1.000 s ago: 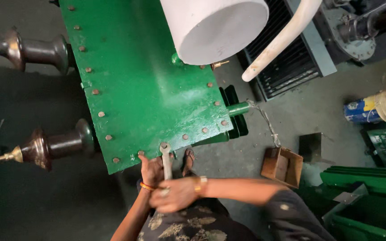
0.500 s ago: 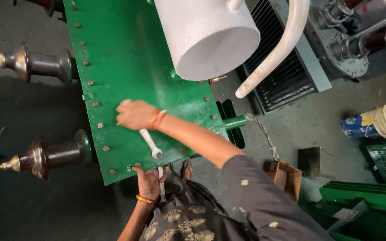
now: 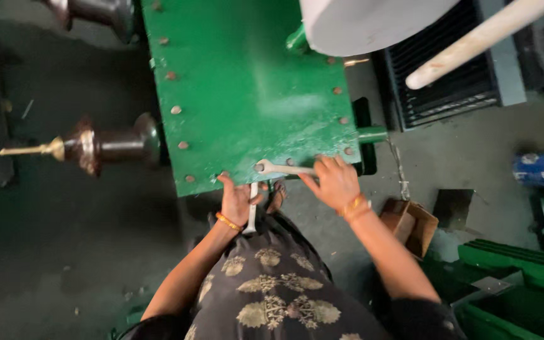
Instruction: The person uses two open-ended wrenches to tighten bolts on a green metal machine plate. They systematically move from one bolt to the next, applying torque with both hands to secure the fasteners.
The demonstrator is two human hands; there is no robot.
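Observation:
A green bolted metal cover plate (image 3: 247, 88) fills the upper middle of the view. My right hand (image 3: 334, 182) grips a silver spanner (image 3: 281, 169) lying along the plate's near edge, its head on a bolt (image 3: 259, 167). My left hand (image 3: 235, 198) rests at the plate's near edge and holds a second silver spanner (image 3: 252, 214) that points down below the edge. Both wrists wear orange bangles.
Brown insulator bushings (image 3: 96, 146) with brass tips stick out from the plate's left side. A white cylinder (image 3: 373, 22) and white pipe (image 3: 473, 41) hang above. A cardboard box (image 3: 410, 223), finned radiator (image 3: 448, 82) and green metal parts (image 3: 517, 277) lie to the right on the floor.
My right hand came back from the middle of the plate to its near edge with the spanner and set it on an edge bolt. The view moved closer.

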